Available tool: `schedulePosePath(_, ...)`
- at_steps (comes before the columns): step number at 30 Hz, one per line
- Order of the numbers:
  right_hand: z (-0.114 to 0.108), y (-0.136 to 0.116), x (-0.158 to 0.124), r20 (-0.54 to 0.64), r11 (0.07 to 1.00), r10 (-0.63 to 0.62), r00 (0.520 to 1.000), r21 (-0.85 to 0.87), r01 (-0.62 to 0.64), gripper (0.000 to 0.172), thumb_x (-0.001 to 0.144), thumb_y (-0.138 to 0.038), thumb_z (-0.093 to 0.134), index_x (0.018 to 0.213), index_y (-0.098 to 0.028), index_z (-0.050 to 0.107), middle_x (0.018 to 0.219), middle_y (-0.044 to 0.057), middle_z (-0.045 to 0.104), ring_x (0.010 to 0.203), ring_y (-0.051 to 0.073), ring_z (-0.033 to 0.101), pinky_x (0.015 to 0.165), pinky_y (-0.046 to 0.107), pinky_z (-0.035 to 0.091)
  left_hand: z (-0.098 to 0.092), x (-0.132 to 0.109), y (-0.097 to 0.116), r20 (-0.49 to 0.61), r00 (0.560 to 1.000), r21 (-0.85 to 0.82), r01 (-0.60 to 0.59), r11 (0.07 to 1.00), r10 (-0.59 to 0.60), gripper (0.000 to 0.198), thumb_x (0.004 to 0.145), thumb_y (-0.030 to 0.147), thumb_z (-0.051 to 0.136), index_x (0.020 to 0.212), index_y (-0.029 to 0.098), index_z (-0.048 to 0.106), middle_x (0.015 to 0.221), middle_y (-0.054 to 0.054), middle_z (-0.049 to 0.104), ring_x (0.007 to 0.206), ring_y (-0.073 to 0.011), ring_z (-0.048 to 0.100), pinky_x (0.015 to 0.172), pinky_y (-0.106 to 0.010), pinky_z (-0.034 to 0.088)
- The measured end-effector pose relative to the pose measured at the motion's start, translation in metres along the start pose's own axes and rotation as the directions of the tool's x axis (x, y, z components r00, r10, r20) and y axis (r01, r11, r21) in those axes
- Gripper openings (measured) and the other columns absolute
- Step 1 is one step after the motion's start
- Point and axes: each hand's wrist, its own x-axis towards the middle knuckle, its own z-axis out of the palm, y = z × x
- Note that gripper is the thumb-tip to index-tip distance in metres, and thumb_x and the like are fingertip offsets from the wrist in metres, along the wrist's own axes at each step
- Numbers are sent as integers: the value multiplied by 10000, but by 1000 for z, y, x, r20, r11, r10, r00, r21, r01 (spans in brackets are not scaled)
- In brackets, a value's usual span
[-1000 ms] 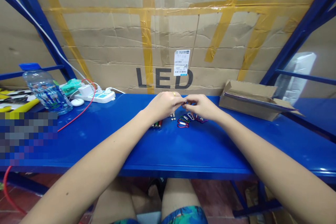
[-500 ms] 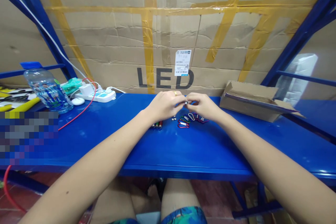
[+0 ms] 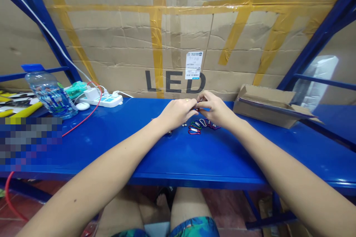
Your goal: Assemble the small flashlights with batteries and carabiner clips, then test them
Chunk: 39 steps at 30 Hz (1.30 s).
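My left hand (image 3: pixel 179 113) and my right hand (image 3: pixel 213 109) meet above the blue table (image 3: pixel 178 159), fingertips pinched together. Between them is a small dark item, mostly hidden by the fingers, whose kind I cannot make out. Just below the hands lie several small carabiners in an arc, among them a red carabiner (image 3: pixel 194 132), a silver carabiner (image 3: pixel 203 122) and purple ones. Tiny silver pieces (image 3: pixel 184 124) rest to the left of the carabiners. Under my left wrist the end of a small metallic cylinder (image 3: pixel 169 133) peeks out.
On the left stand a water bottle (image 3: pixel 51 92) and a white power strip (image 3: pixel 107 100), with a red cable (image 3: pixel 83 120) crossing the table. An open cardboard box (image 3: pixel 267 107) sits at the right. A large taped carton (image 3: pixel 125 52) forms the back.
The fingers of both hands have turned and closed further around the small item; its silver round end no longer shows. My left forearm now covers more of the small cylinders.
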Motion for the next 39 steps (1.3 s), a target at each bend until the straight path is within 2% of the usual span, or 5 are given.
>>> schedulePosePath(8, -1, -3, -1, -41, 996, -13, 999, -87, 9, 217, 879, -138, 569, 862, -207, 774, 1092, 120, 521, 918, 231, 553, 790, 423, 510, 4, 0, 1, -48, 997, 166, 63, 984, -55, 291, 940, 442, 582, 925, 158, 643, 807, -73, 727, 742, -217, 687, 609, -288, 442)
schedulePosePath(19, 4, 2, 0, -86, 988, 146, 986, 64, -141, 220, 805, -97, 594, 888, -219, 758, 916, 67, 613, 848, 205, 600, 759, 367, 495, 6, -1, -3, -143, 989, 116, -21, 993, 38, 183, 981, 329, 524, 999, 163, 598, 938, -68, 708, 843, -188, 691, 607, -272, 449)
schedulePosePath(25, 1, 0, 1, -85, 986, 162, 983, 60, -157, 186, 799, -103, 597, 830, -215, 742, 913, 59, 614, 784, 181, 580, 735, 351, 480, 8, -1, -4, -173, 981, 114, -69, 991, 88, 201, 997, 304, 480, 1012, 181, 638, 968, -55, 710, 818, -178, 693, 556, -267, 434)
schedulePosePath(33, 1, 3, 1, -124, 984, 176, 977, 39, -173, 197, 796, -107, 614, 865, -215, 764, 917, 58, 641, 710, 159, 562, 687, 338, 469, 10, -2, -9, -230, 956, 159, -148, 976, 183, 270, 1008, 302, 433, 1044, 197, 679, 973, -59, 713, 734, -156, 675, 504, -253, 411)
schedulePosePath(39, 1, 4, 1, -132, 980, 198, 971, 53, -192, 201, 797, -113, 621, 876, -221, 770, 913, 55, 646, 676, 146, 556, 661, 328, 465, 9, -2, -9, -215, 956, 164, -166, 972, 199, 277, 1002, 296, 438, 1068, 198, 688, 979, -61, 719, 748, -165, 683, 515, -259, 428)
